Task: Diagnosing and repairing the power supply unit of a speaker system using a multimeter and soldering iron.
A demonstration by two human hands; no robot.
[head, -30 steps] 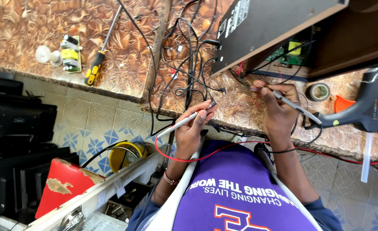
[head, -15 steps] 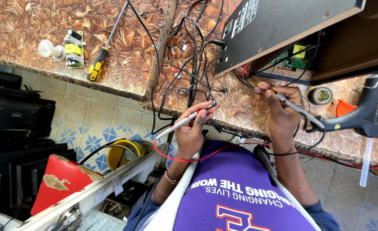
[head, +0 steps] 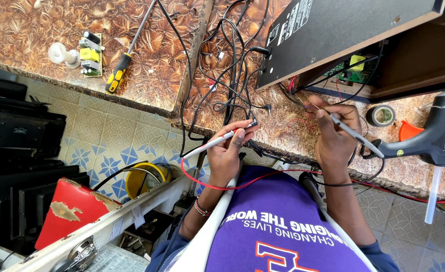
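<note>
My left hand (head: 226, 153) grips a white probe (head: 207, 145) with a red wire trailing under my wrist, its tip against a small black plug (head: 252, 123) held at my fingertips. My right hand (head: 333, 136) holds a grey and black probe (head: 356, 137) on a black lead, fingers among thin wires (head: 308, 100) coming out of the open black device (head: 348, 35). Both hands hover over the brown patterned bench (head: 152, 30). A tangle of black cables (head: 232, 65) lies between the hands and the device.
A black glue gun (head: 436, 133), a tape roll (head: 382, 115) and an orange piece (head: 409, 132) lie at right. A yellow-handled screwdriver (head: 117, 73), a small circuit board (head: 90, 54) and a white bulb part (head: 61, 53) lie at left. Below the bench stand black equipment (head: 16, 136), a red seat (head: 71, 211) and a yellow bucket (head: 142, 176).
The view has tilted, so the bench and device sit lower in frame. Both hands keep their probes; the left fingertips now pinch the black plug against the white probe's tip.
</note>
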